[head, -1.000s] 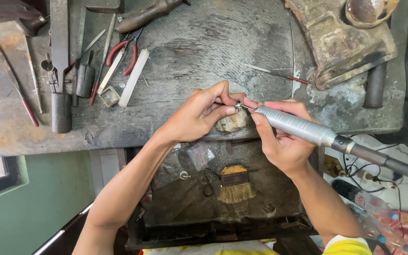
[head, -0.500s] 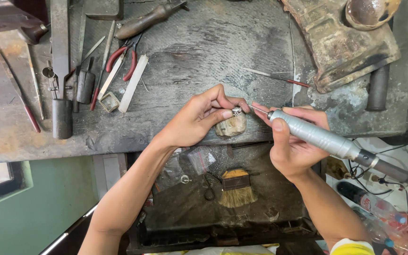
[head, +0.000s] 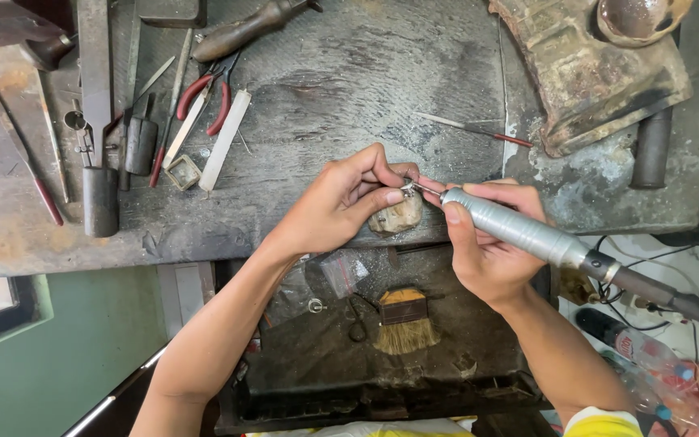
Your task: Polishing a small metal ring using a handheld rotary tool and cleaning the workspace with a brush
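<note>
Pinching a tiny metal piece [head: 407, 188] in left hand [head: 341, 202] at centre frame, right hand [head: 491, 251] gripping ribbed grey rotary handpiece [head: 515, 231], worn wooden peg [head: 396, 215] beneath, red-handled pliers [head: 208, 97] upper left, bristle brush [head: 404, 322] below.

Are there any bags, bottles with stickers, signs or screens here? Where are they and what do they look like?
Small clear plastic bag: in the tray under the bench, left of the brush, flat and see-through.
Plastic bottle: lower right, lying down, clear with a red label and a dark cap.
No signs or screens show.
</note>
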